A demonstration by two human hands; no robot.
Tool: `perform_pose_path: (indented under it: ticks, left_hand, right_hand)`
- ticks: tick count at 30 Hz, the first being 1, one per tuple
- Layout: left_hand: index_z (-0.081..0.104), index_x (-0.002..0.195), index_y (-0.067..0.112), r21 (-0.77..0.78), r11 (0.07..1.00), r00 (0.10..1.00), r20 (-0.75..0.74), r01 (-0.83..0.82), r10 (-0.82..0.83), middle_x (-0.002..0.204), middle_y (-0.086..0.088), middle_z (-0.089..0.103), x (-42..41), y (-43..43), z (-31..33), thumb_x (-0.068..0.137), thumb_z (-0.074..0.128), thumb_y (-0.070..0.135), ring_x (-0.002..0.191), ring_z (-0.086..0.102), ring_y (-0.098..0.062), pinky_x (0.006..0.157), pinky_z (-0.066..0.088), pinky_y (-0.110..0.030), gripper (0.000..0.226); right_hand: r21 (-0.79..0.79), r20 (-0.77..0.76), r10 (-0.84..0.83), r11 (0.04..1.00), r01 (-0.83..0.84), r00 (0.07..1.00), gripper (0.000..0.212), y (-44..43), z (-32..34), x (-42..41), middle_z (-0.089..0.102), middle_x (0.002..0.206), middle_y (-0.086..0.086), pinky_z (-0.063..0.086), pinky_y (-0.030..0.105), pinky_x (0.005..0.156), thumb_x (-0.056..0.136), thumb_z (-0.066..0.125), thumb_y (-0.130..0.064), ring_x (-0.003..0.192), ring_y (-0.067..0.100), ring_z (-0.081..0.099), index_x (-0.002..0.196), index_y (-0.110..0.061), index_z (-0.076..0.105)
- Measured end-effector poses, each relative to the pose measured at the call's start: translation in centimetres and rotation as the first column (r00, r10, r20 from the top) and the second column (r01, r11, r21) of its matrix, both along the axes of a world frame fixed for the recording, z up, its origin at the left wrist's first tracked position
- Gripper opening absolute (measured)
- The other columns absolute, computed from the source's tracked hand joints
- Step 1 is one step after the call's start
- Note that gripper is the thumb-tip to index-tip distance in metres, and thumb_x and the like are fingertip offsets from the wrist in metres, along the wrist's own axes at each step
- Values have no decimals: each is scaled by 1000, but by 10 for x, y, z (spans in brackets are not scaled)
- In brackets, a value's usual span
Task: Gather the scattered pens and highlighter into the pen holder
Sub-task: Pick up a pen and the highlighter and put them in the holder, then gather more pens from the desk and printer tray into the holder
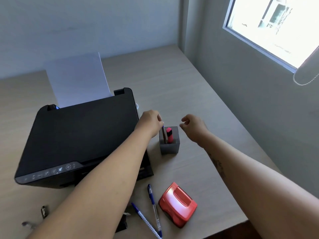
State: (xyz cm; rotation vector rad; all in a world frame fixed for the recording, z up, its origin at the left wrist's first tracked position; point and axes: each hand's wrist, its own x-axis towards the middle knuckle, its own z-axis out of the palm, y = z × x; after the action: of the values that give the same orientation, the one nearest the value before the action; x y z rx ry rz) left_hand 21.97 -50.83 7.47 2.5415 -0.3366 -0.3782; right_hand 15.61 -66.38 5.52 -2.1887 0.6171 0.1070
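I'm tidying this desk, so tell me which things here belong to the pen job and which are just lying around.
Job: pen holder, pink highlighter in it, dark pen at the left hand, two blue pens on the desk.

Lying about: printer, paper, red hole punch.

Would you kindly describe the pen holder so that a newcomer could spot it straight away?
Start at the large black printer on the desk; just off its right side, between the two hands, stands the pen holder. It is a small dark grey square box, open at the top, and the only thing standing upright there, with a pink highlighter poking out.
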Motion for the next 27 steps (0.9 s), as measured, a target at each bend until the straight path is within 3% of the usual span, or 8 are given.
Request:
perform_pose_path:
  ticks: [4,9,16,27]
  left_hand:
    - [67,82,10,-134,991,997,69,-30,39,82,-6,71,1,29,23,89,62,15,78,70,-25,77,61,-42,10]
    - [67,82,11,-256,965,987,129,-64,100,77,-5,73,-6,83,52,88,65,17,73,72,-21,75,61,-41,9]
    - [69,88,8,-361,919,965,143,-157,221,80,-4,74,-19,194,80,90,63,18,75,73,-20,76,62,-37,12]
    - [67,84,6,-442,817,889,87,-371,450,80,-10,74,-67,394,77,87,67,15,67,69,-21,75,62,-43,10]
  right_hand:
    - [13,97,-20,1000,19,995,16,7,26,3,68,108,9,53,38,79,94,55,-20,97,27,63,104,-13,66]
    - [167,211,-28,986,-8,977,12,49,53,10,71,91,8,55,36,73,94,58,-18,71,19,64,92,-12,68]
    - [208,289,34,973,-97,957,19,151,73,12,72,79,11,58,44,77,89,61,-18,66,20,61,71,-19,68]
    - [231,331,194,932,-279,923,14,341,84,3,75,83,-1,60,33,81,93,59,-17,72,11,66,88,-16,72]
